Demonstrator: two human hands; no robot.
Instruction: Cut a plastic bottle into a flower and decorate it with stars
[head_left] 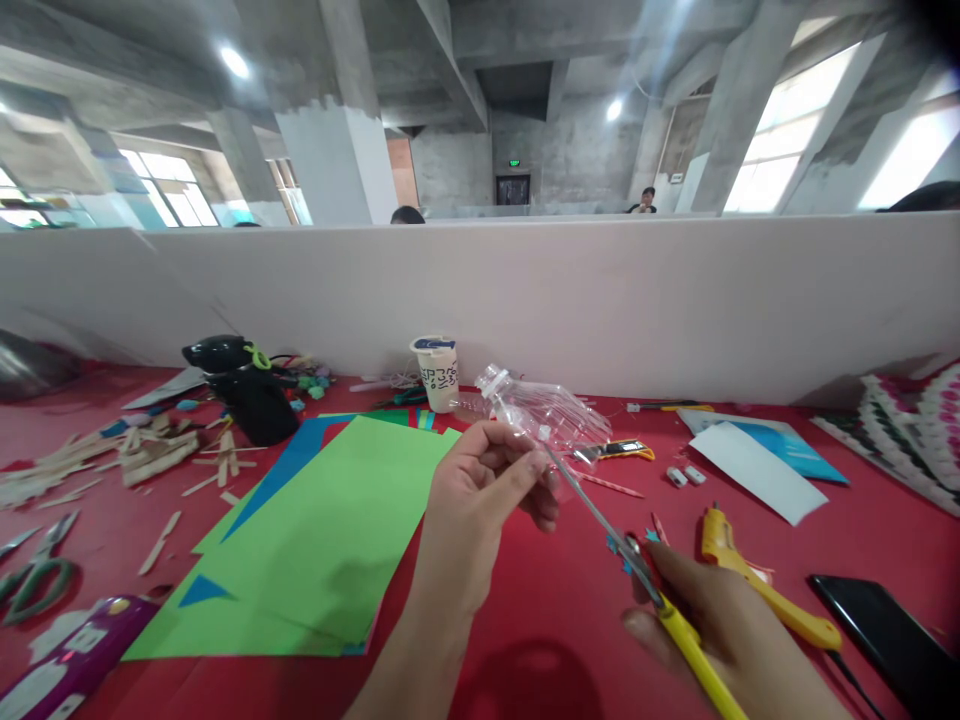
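My left hand [495, 475] is raised over the middle of the table, thumb and fingertips pinched on the far end of a thin grey strip [592, 505]. That strip slants down to my right hand [712, 610], whose fingers are wrapped round a yellow-handled tool [694, 645] with metal near its front. My fingers hide the tool's exact kind. Just behind my left fingertips is a clear plastic bottle top [555, 410] cut into strips; whether they touch it I cannot tell. Small blue stars [619, 555] lie beside the tool's front.
Green sheets [322, 540] cover the left-centre of the red table [555, 620]. Scissors [41, 570], wooden sticks [157, 450] and a black bottle [251, 400] are left. A cup [437, 375], utility knife [619, 450], yellow glue gun [757, 580] and phone [892, 640] stand or lie around.
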